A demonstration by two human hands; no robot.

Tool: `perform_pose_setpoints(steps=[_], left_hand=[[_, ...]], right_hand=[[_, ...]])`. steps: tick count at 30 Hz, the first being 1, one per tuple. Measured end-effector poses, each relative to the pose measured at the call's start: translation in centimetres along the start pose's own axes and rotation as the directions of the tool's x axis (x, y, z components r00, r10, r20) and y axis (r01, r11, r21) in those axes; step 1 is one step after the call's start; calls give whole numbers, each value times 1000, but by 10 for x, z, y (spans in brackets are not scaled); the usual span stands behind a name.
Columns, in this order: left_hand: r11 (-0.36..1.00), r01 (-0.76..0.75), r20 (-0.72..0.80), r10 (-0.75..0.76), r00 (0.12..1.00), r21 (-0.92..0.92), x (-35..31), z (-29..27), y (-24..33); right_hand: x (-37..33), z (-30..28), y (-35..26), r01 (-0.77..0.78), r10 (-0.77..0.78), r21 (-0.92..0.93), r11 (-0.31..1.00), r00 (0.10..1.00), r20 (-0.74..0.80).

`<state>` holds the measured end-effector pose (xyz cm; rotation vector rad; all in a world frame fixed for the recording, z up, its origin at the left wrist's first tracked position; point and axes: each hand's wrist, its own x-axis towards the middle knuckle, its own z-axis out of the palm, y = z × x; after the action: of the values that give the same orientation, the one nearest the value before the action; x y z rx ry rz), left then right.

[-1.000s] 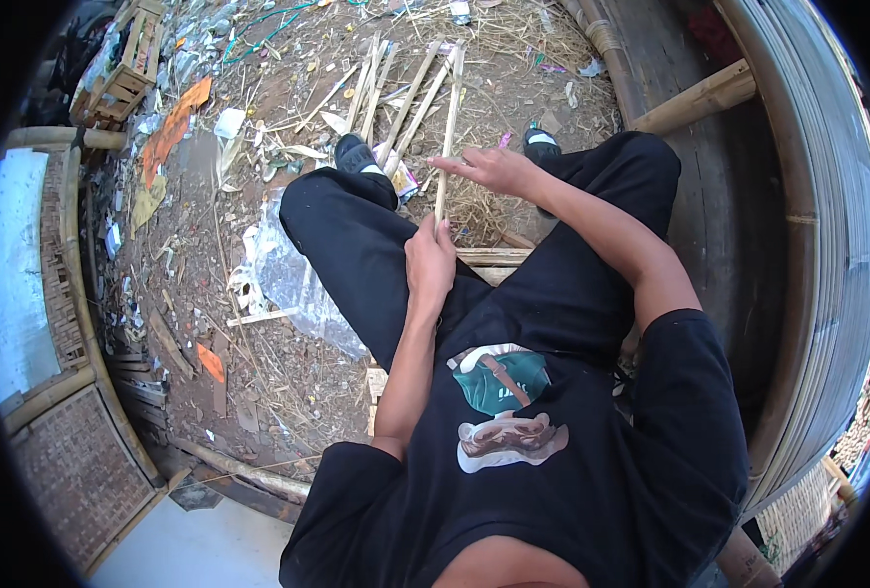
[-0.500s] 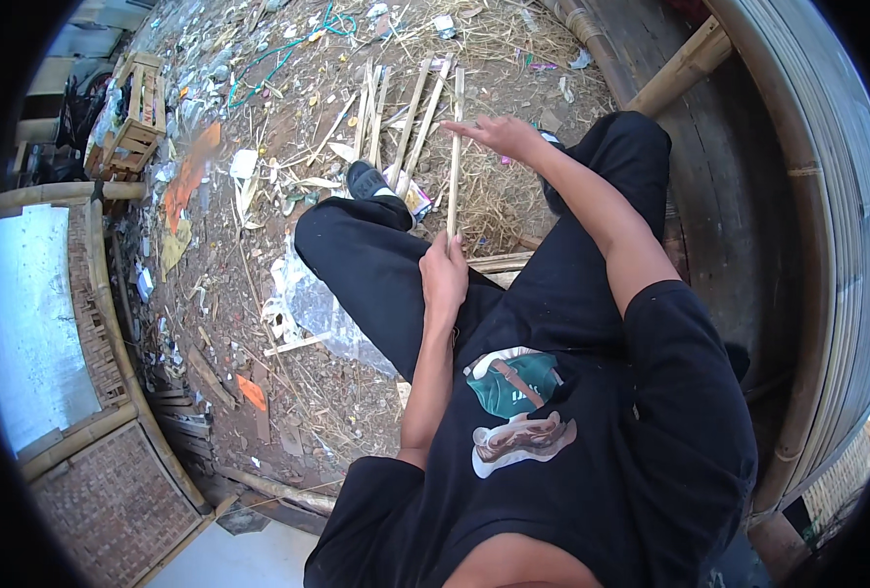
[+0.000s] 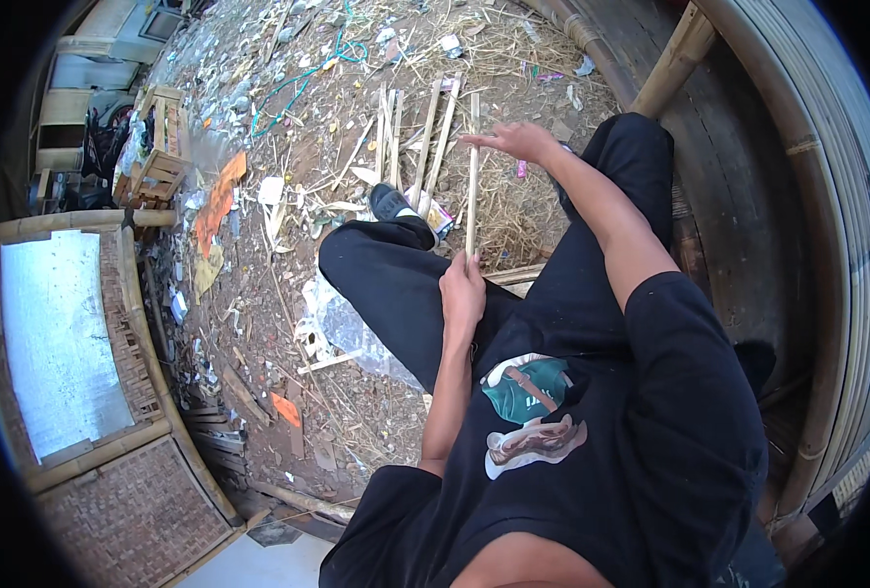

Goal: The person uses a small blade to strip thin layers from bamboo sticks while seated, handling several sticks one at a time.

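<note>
A long, pale bamboo strip (image 3: 472,191) points away from me, raised over the ground between my legs. My left hand (image 3: 463,292) is closed round its near end, thumb on top. Toward the far end, my right hand (image 3: 518,142) lies crosswise at the strip with its fingers stretched out to the left. The fingers look flat rather than wrapped; how firmly they touch the strip I cannot tell. Several similar bamboo strips (image 3: 425,137) lie just left of it, near my shoe (image 3: 390,202).
Litter and straw cover the dirt ground. A clear plastic sheet (image 3: 357,333) lies by my left leg. Farther left are a wooden crate (image 3: 166,147) and a woven bamboo panel (image 3: 141,500). A bamboo post (image 3: 685,59) and dark planks (image 3: 739,196) flank my right side.
The whole view has shifted, so everything sits a little farther right and lower. My right hand is slightly nearer the strip's far end; my left hand keeps its hold.
</note>
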<state>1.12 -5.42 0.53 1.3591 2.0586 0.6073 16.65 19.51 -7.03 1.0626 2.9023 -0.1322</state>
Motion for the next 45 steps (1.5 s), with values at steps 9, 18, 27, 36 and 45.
perform_pose_setpoints(steps=[9,18,27,36,45], left_hand=[[997,69,-7,-69,998,-33,-4,-6,3],[989,83,-4,-84,996,-121,4,-1,-12],[981,87,9,-87,996,-174,7,4,-8],[988,53,-18,-56,998,-142,7,11,-2],[984,117,46,-112,993,-133,5,5,4]], right_hand=[[6,-13,-14,-40,37,87,995,999,25],[15,-23,-8,-250,123,943,218,966,228],[10,-44,-3,-170,458,951,-258,845,275],[33,-8,-8,-298,557,953,-51,784,274],[33,-17,-43,-372,652,724,580,746,-139]])
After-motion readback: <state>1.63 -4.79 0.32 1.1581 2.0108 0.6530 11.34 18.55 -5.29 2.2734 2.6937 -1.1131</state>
